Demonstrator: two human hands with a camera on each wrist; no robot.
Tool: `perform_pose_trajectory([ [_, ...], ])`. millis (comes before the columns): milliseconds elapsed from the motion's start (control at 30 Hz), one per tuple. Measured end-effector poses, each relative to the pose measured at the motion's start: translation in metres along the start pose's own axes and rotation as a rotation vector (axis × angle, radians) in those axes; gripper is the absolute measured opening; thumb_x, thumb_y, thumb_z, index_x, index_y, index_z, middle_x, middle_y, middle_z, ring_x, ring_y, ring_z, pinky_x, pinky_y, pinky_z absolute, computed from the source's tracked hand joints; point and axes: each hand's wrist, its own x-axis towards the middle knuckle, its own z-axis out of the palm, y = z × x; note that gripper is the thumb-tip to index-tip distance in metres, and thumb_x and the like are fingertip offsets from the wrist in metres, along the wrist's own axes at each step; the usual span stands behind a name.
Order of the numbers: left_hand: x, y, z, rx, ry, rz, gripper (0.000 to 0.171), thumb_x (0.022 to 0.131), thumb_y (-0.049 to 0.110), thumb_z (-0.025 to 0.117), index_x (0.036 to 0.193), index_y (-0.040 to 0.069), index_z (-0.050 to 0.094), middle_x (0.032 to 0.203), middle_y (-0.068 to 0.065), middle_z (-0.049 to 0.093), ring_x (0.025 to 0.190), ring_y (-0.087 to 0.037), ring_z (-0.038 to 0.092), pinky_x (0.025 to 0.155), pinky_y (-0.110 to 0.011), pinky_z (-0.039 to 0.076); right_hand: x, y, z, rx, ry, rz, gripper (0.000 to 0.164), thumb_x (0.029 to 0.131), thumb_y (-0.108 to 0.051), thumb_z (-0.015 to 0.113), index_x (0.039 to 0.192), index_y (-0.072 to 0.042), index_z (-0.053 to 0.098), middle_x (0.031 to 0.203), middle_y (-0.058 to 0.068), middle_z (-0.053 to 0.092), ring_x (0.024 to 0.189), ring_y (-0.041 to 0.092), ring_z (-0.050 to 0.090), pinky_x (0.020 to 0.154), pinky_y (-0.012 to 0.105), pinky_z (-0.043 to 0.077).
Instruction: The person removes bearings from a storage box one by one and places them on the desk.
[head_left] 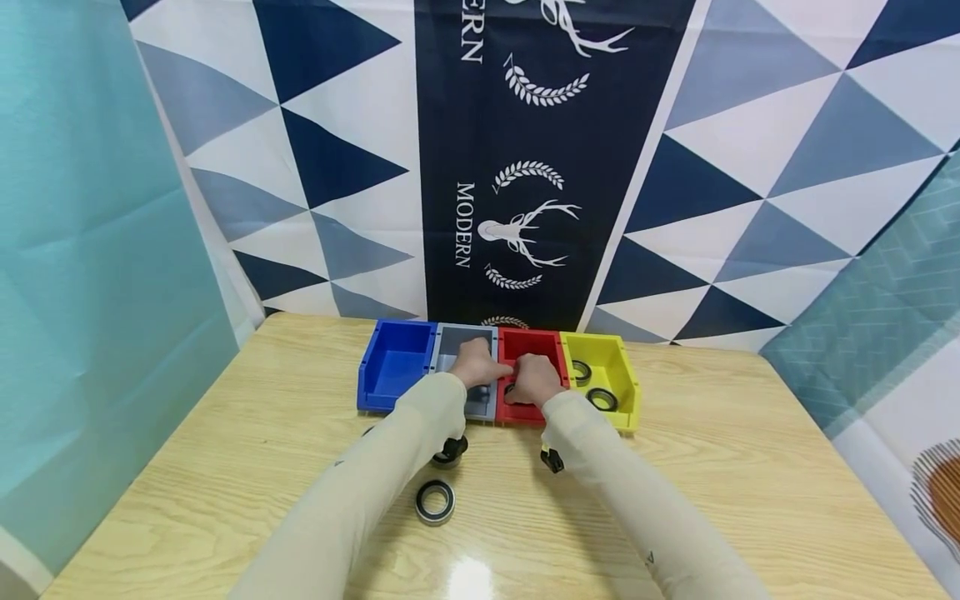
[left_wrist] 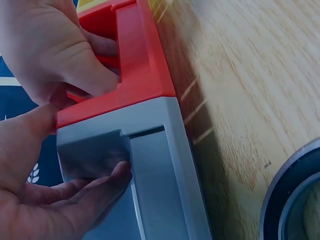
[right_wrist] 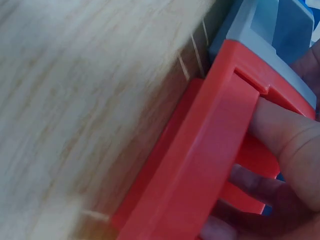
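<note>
My left hand (head_left: 474,363) reaches over the grey bin (head_left: 491,408), its fingers (left_wrist: 117,175) loosely bent inside. Its thumb lies across the wall shared with the red bin (head_left: 531,337), close to my right hand (head_left: 536,382). That right hand dips into the red bin, thumb (right_wrist: 277,132) and fingers (right_wrist: 255,182) bent behind the front lip. Beside the right thumb, a bit of a dark bearing (head_left: 510,388) shows in the red bin. Fingertips of the right hand are partly hidden; I cannot tell whether they grip the bearing.
A blue bin (head_left: 397,371) joins the row at left. At right, the yellow bin (head_left: 630,392) contains two bearings (head_left: 602,399). Another bearing (head_left: 435,502) lies on the wooden table (head_left: 262,417), with more partly hidden behind the left sleeve (head_left: 375,479). A patterned cloth hangs behind.
</note>
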Motion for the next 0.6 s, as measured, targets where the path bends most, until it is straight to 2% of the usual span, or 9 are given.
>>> perform_pose_trajectory([
  [267, 0.0021, -0.0010, 0.0030, -0.006, 0.010, 0.006, 0.034, 0.083, 0.029, 0.071, 0.098, 0.003, 0.056, 0.083, -0.009, 0.056, 0.067, -0.018, 0.052, 0.055, -0.025, 0.043, 0.0046, -0.0010, 0.0008, -0.042, -0.056, 0.002, 0.042, 0.074, -0.018, 0.080, 0.110, -0.001, 0.063, 0.104, 0.013, 0.068, 0.086, 0.023, 0.058, 0.091, 0.041, 0.054],
  [600, 0.0009, 0.0008, 0.0030, -0.006, 0.030, -0.016, 0.034, 0.083, 0.029, 0.071, 0.100, 0.003, 0.057, 0.083, -0.008, 0.056, 0.069, -0.018, 0.050, 0.056, -0.025, 0.043, 0.0057, -0.0030, 0.0044, -0.085, -0.021, 0.032, 0.043, 0.074, -0.019, 0.079, 0.110, -0.002, 0.062, 0.104, 0.014, 0.068, 0.086, 0.025, 0.059, 0.087, 0.043, 0.056],
])
